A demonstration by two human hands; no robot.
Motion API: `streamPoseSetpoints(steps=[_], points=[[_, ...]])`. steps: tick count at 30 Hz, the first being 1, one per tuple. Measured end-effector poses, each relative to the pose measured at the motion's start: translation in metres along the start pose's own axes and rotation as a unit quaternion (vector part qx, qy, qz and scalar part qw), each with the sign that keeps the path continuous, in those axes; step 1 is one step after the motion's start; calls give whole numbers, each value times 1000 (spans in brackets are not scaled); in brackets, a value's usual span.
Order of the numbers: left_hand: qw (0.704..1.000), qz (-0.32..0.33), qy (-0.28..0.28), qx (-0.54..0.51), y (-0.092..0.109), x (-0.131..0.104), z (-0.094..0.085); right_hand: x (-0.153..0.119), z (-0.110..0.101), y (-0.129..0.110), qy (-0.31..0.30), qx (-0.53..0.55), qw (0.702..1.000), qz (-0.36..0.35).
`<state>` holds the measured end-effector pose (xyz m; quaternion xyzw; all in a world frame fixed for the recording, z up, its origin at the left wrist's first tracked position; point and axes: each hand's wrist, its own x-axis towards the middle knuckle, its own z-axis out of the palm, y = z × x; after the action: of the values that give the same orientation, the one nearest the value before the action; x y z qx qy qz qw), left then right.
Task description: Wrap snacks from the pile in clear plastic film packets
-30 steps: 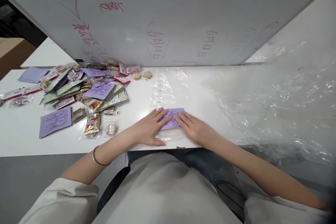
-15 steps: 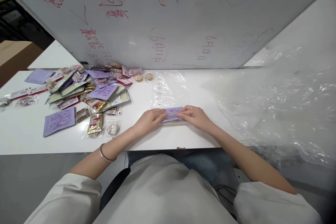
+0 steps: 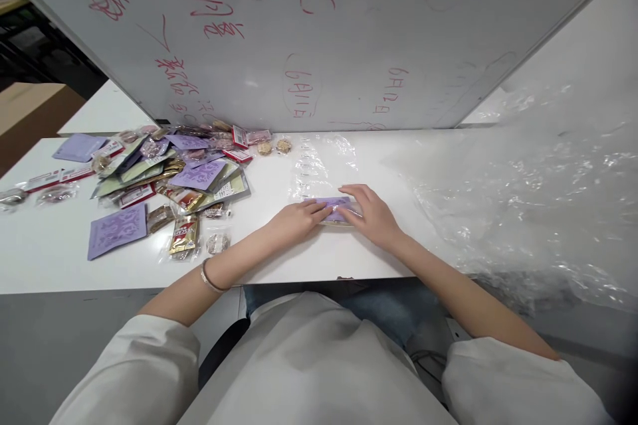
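Observation:
A flat purple packet (image 3: pixel 337 212) lies under clear plastic near the middle of the white table. My left hand (image 3: pixel 300 220) rests over its left part, fingers closed together and pressing on it. At its right end, my right hand (image 3: pixel 373 216) has thumb and index finger spread apart, the thumb touching the packet. Beyond the packet stretches a strip of clear bubble wrap (image 3: pixel 326 163), flat on the table.
Left of my hands is a heap of purple, green and gold sachets (image 3: pixel 197 174), with a gold coffee sachet (image 3: pixel 184 234) in front. Loose clear plastic sheeting (image 3: pixel 523 192) covers the right side. Behind stands a whiteboard (image 3: pixel 349 33) with red writing.
My left hand has slid right over the packet and lies flatter on it. My right thumb and index finger have parted, the index finger lifting away from the packet.

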<state>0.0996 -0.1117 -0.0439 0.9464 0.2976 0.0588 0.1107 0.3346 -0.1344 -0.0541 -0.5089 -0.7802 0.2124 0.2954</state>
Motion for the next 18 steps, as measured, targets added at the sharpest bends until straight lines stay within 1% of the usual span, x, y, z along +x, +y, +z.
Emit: streamPoseSetpoints(steps=[1,2,3,4,6,9,12,14,15,16,17,18], points=[[999,-4,-11,-34,-2,2,-7,-3,-2,-1,-8,-15,998,-59],[997,-8,-28,-71,-4,3,-15,-6,-5,-1,-33,-22,993,-107],[993,-15,-47,-106,-5,4,-23,-9,-7,-1,-64,-22,989,-135],[988,-23,-68,-136,-7,6,-31,-10,-9,-1,-87,-15,986,-141],[978,-37,-101,-177,-12,11,-44,-8,-13,1,-95,13,990,-100],[961,-55,-143,-229,-23,23,-56,5,-17,4,-101,95,990,5],[936,-84,-203,-274,-36,36,-52,21,-19,11,-151,140,971,119],[924,-115,-227,-285,-41,40,-45,29,-17,17,-187,128,960,163],[924,-131,-225,-281,-42,39,-40,31,-16,20,-197,116,958,172],[929,-144,-214,-264,-40,37,-36,33,-15,21,-202,104,958,177],[943,-150,-189,-230,-37,33,-32,34,-14,23,-202,92,958,179],[961,-151,-149,-177,-32,29,-28,35,-14,23,-201,80,960,179]])
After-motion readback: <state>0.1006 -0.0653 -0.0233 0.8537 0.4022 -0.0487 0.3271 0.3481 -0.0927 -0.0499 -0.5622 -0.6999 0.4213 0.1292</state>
